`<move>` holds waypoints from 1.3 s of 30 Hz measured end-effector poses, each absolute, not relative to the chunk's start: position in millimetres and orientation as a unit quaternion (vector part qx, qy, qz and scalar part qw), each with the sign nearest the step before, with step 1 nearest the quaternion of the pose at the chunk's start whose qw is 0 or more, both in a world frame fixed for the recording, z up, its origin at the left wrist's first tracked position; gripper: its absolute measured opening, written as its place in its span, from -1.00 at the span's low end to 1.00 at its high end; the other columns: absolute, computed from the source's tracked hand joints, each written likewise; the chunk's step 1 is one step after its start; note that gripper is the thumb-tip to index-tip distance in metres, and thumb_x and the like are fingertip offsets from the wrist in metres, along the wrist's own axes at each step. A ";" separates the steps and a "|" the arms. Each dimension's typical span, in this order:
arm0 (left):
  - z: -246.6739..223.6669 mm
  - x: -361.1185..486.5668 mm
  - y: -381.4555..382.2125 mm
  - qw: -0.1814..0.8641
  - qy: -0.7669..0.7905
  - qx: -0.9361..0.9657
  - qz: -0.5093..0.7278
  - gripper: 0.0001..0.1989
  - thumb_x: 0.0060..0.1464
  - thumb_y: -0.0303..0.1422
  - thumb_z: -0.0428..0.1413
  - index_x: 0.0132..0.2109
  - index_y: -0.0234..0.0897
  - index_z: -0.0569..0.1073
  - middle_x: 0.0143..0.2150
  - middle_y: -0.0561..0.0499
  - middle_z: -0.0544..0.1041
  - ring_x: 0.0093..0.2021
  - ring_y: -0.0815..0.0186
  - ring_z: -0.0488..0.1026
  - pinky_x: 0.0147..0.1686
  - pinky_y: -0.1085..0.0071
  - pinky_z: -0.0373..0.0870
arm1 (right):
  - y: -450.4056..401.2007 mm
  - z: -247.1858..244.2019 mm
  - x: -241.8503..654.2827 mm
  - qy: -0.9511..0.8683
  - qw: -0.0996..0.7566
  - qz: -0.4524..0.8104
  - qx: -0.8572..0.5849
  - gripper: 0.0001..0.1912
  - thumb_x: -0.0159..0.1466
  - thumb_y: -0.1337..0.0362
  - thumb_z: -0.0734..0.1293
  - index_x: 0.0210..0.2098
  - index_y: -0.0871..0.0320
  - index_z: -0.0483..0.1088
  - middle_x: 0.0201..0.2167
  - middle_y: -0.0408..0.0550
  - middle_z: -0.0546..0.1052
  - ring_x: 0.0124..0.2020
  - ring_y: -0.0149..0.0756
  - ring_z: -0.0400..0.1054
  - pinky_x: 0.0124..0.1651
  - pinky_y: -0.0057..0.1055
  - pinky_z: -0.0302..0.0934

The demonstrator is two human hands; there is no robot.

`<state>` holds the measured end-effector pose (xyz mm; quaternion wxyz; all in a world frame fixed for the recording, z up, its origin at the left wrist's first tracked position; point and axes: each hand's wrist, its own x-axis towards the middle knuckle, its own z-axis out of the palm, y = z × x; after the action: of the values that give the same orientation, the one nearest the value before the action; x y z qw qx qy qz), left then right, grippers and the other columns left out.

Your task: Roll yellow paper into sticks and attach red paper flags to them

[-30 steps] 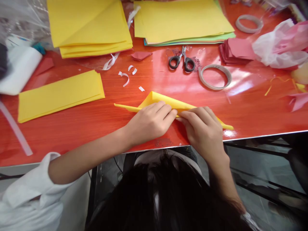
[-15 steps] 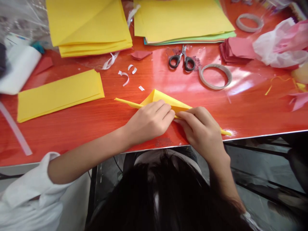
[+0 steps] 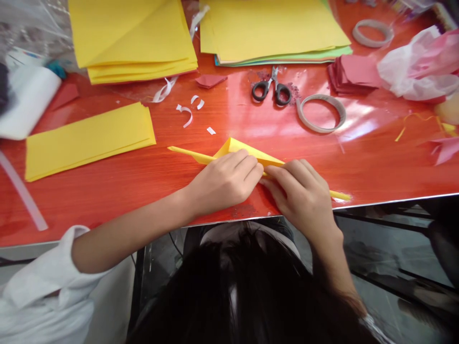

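Observation:
A sheet of yellow paper (image 3: pixel 234 145) is partly rolled into a thin tube near the table's front edge, its unrolled corner pointing away from me. My left hand (image 3: pixel 229 176) is closed over the roll left of its middle. Close beside it, my right hand (image 3: pixel 301 191) pinches the same roll on the right. The tube's thin ends stick out past both hands; its middle is hidden under the fingers. Beyond the hands lie black-handled scissors (image 3: pixel 271 88) and a roll of tape (image 3: pixel 321 113).
On the red table (image 3: pixel 118 191), cut yellow strips (image 3: pixel 89 141) lie at left. Yellow paper stacks (image 3: pixel 132 43) and coloured sheets (image 3: pixel 272 31) are at the back. Dark red paper pieces (image 3: pixel 353 76), another tape roll (image 3: pixel 373 33) and crumpled pink-white tissue (image 3: pixel 419 67) are at right.
The paper has been rolled a little further: its free corner stands lower and smaller, and the tube's ends reach slightly farther out. Both hands keep almost the same place.

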<state>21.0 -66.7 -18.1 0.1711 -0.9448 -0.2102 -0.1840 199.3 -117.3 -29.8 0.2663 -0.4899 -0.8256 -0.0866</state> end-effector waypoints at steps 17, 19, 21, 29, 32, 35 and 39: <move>-18.2 22.0 -65.5 0.197 -0.206 -0.938 -0.198 -0.82 0.20 -0.49 -0.10 -0.27 -0.40 0.39 -0.44 -0.02 0.42 -0.38 0.28 0.38 -0.40 0.39 0.32 | -117.9 -30.7 199.6 -0.826 0.259 -0.110 -0.488 -0.91 0.27 0.34 0.23 -0.27 0.22 0.35 -0.52 -0.09 0.35 -0.46 -0.35 0.15 -0.37 -0.41 0.13; -17.7 21.7 -64.7 0.195 -0.197 -0.940 -0.197 -0.82 0.20 -0.48 -0.10 -0.24 -0.42 0.40 -0.42 -0.03 0.43 -0.37 0.27 0.39 -0.37 0.38 0.34 | -118.2 -30.8 199.9 -0.822 0.263 -0.108 -0.493 -0.91 0.27 0.34 0.22 -0.27 0.21 0.34 -0.53 -0.10 0.35 -0.47 -0.35 0.15 -0.37 -0.41 0.13; -17.2 21.6 -64.4 0.193 -0.185 -0.943 -0.197 -0.82 0.20 -0.47 -0.09 -0.21 -0.44 0.40 -0.40 -0.03 0.43 -0.35 0.27 0.39 -0.33 0.38 0.35 | -118.3 -31.4 200.3 -0.821 0.264 -0.110 -0.494 -0.92 0.28 0.36 0.21 -0.30 0.19 0.33 -0.54 -0.11 0.34 -0.47 -0.35 0.14 -0.37 -0.42 0.12; -17.8 22.0 -66.6 0.175 -0.189 -0.944 -0.206 -0.79 0.22 -0.46 -0.12 -0.27 -0.40 0.39 -0.42 -0.03 0.44 -0.36 0.29 0.39 -0.34 0.38 0.35 | -117.4 -32.1 200.9 -0.826 0.263 -0.147 -0.477 -0.91 0.26 0.39 0.21 -0.36 0.17 0.33 -0.58 -0.14 0.34 -0.51 -0.37 0.09 -0.41 -0.39 0.04; -18.6 21.5 -66.0 0.177 -0.197 -0.940 -0.215 -0.78 0.22 -0.47 -0.12 -0.29 -0.39 0.39 -0.42 -0.04 0.45 -0.36 0.29 0.39 -0.35 0.38 0.34 | -118.2 -31.7 201.1 -0.823 0.272 -0.151 -0.475 -0.96 0.25 0.36 0.26 -0.30 0.16 0.35 -0.56 -0.15 0.38 -0.51 -0.39 0.11 -0.41 -0.39 0.03; -18.8 21.2 -65.0 0.176 -0.206 -0.938 -0.214 -0.81 0.20 -0.48 -0.11 -0.28 -0.39 0.39 -0.41 -0.03 0.44 -0.36 0.29 0.39 -0.35 0.38 0.33 | -119.2 -31.5 200.9 -0.820 0.281 -0.140 -0.479 -0.89 0.23 0.35 0.28 -0.22 0.18 0.35 -0.49 -0.12 0.43 -0.46 -0.38 0.17 -0.36 -0.40 0.07; -18.3 21.6 -64.4 0.168 -0.219 -0.939 -0.206 -0.77 0.21 -0.51 -0.14 -0.32 -0.37 0.38 -0.41 -0.04 0.42 -0.33 0.29 0.38 -0.34 0.38 0.31 | -119.1 -31.8 200.5 -0.816 0.279 -0.138 -0.488 -0.94 0.26 0.33 0.24 -0.27 0.17 0.33 -0.54 -0.13 0.36 -0.47 -0.36 0.13 -0.36 -0.39 0.04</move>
<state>21.6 -64.4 -18.3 0.1685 -0.9387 -0.2190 -0.2064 200.5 -119.1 -31.8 0.2786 -0.4877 -0.8158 -0.1375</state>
